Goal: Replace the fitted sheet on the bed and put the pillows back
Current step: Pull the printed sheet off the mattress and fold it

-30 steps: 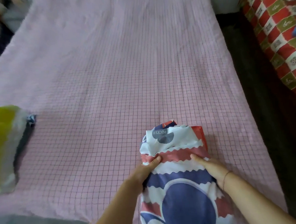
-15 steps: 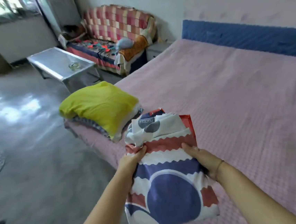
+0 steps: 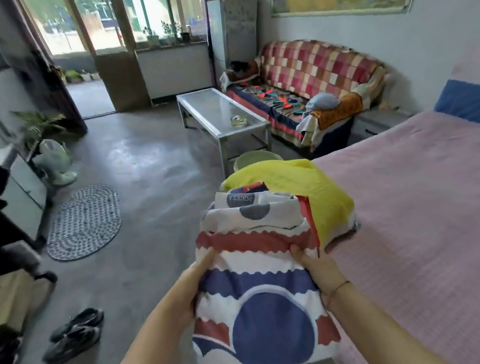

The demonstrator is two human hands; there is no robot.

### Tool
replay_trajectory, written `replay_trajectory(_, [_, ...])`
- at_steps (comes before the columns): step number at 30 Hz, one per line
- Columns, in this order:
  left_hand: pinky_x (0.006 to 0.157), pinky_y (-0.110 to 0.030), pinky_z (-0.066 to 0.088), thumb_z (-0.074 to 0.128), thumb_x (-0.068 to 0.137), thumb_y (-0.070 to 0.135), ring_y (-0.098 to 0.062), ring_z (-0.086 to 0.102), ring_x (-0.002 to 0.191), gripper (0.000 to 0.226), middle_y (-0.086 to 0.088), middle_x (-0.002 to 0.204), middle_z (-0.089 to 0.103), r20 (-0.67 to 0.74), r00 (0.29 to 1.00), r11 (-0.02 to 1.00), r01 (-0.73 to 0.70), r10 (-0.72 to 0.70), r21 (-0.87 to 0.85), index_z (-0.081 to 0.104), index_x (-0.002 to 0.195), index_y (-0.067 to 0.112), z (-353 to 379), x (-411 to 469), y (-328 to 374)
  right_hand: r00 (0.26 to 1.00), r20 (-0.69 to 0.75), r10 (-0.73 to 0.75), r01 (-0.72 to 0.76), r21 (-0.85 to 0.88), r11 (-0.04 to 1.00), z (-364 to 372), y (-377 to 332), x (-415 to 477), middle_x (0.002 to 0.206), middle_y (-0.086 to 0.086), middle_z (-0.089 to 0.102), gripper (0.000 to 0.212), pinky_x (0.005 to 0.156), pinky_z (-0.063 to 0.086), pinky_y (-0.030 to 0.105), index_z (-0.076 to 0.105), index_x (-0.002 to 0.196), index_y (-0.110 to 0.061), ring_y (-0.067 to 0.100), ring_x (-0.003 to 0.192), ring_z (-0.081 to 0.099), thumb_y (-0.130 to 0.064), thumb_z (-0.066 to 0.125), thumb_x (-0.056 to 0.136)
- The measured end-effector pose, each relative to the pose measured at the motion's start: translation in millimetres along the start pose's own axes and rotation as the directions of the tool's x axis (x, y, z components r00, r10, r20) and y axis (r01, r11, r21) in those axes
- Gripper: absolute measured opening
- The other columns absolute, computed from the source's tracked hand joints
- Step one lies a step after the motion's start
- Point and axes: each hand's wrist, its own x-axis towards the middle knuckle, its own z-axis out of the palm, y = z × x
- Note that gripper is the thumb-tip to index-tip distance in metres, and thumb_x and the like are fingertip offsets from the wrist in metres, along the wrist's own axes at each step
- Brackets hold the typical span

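Folded sheet (image 3: 260,282): white, red and navy zigzag bands, big navy circle. Left hand (image 3: 193,286) and right hand (image 3: 317,268) grip its sides. Yellow pillow (image 3: 307,193) at bed (image 3: 427,222) edge.

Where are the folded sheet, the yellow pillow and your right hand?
folded sheet (image 3: 260,279): head view, on its blue stripe.
yellow pillow (image 3: 316,192): head view, middle of its top.
right hand (image 3: 319,268): head view, back of the hand.

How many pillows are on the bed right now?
1: a yellow pillow at the near corner of the bed, partly behind the folded sheet. Another may lie hidden under it.
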Motion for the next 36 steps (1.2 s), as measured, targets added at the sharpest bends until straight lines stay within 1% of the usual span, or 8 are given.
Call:
replay_trajectory(3, [0.099,-0.048,0.049,0.065,0.079,0.054,-0.034,0.067,0.104,0.058,-0.014,0.111,0.072,-0.061,0.997,0.996,0.049,-0.045,0.070,0.064,0.122,0.015,-43,14,38,0.998,-0.048,-0.031,0.031,0.006,1.000,60,-4,33,0.112,0.004,0.071,0.049,0.096,0.051,0.045,0.067,0.112,-0.013,0.024,0.101,0.067,-0.031,0.084,0.070])
replay_trajectory(11, [0.062,-0.029,0.054,0.066,0.085,0.046,-0.026,0.073,0.081,0.044,-0.009,0.091,0.076,-0.210,0.970,0.989,-0.107,0.126,0.102,0.066,0.109,0.011,-110,89,119,1.000,0.020,0.023,-0.020,-0.124,0.992,168,-20,153,0.103,0.006,0.074,0.080,0.093,0.053,0.050,0.071,0.108,-0.009,0.030,0.097,0.069,-0.056,0.086,0.044])
replay_trajectory(14, [0.067,-0.031,0.055,0.067,0.084,0.045,-0.027,0.073,0.085,0.044,-0.010,0.093,0.076,-0.250,0.954,0.985,-0.143,0.163,0.098,0.066,0.111,0.010,-135,132,150,0.998,0.066,0.025,-0.018,-0.106,0.994,206,-20,207,0.103,0.005,0.074,0.089,0.093,0.053,0.048,0.070,0.109,-0.010,0.030,0.097,0.069,-0.062,0.089,0.038])
replay_trajectory(18, [0.070,-0.032,0.055,0.068,0.085,0.043,-0.028,0.072,0.088,0.042,-0.011,0.095,0.075,-0.290,0.938,0.981,-0.168,0.189,0.098,0.066,0.111,0.010,-166,199,208,0.994,0.088,0.068,-0.063,-0.062,0.996,258,-30,285,0.102,0.011,0.074,0.046,0.093,0.053,0.048,0.068,0.111,-0.005,0.033,0.098,0.069,-0.032,0.080,0.075])
replay_trajectory(21, [0.073,-0.034,0.056,0.070,0.084,0.040,-0.029,0.071,0.089,0.040,-0.013,0.097,0.075,-0.305,0.931,0.979,-0.180,0.202,0.099,0.067,0.110,0.009,-182,246,256,0.993,0.099,0.067,-0.065,-0.023,0.998,293,-42,341,0.103,0.013,0.073,0.053,0.094,0.052,0.051,0.068,0.111,-0.005,0.033,0.099,0.068,-0.034,0.083,0.069])
replay_trajectory(23, [0.080,-0.038,0.056,0.073,0.080,0.042,-0.032,0.071,0.092,0.046,-0.013,0.098,0.074,-0.315,0.926,0.978,-0.184,0.207,0.100,0.067,0.111,0.008,-195,280,287,0.990,0.121,0.070,-0.071,-0.001,0.998,319,-53,380,0.105,0.013,0.073,0.064,0.095,0.051,0.051,0.068,0.111,-0.005,0.034,0.101,0.068,-0.039,0.087,0.060])
replay_trajectory(31, [0.094,-0.051,0.052,0.086,0.047,0.059,-0.034,0.070,0.098,0.085,-0.015,0.103,0.073,-0.342,0.911,0.973,-0.220,0.230,0.069,0.067,0.112,0.009,-254,400,384,0.972,0.201,0.125,-0.128,0.004,0.992,412,-75,520,0.108,0.013,0.072,0.043,0.095,0.051,0.049,0.066,0.115,-0.007,0.033,0.102,0.068,-0.028,0.075,0.079])
replay_trajectory(36, [0.087,-0.046,0.055,0.079,0.076,0.038,-0.035,0.069,0.095,0.046,-0.016,0.099,0.073,-0.330,0.920,0.977,-0.205,0.211,0.054,0.067,0.107,0.006,-295,488,444,0.962,0.211,0.172,-0.178,0.009,0.984,462,-70,596,0.110,0.012,0.072,0.041,0.097,0.049,0.050,0.065,0.119,-0.011,0.032,0.104,0.067,-0.031,0.072,0.084])
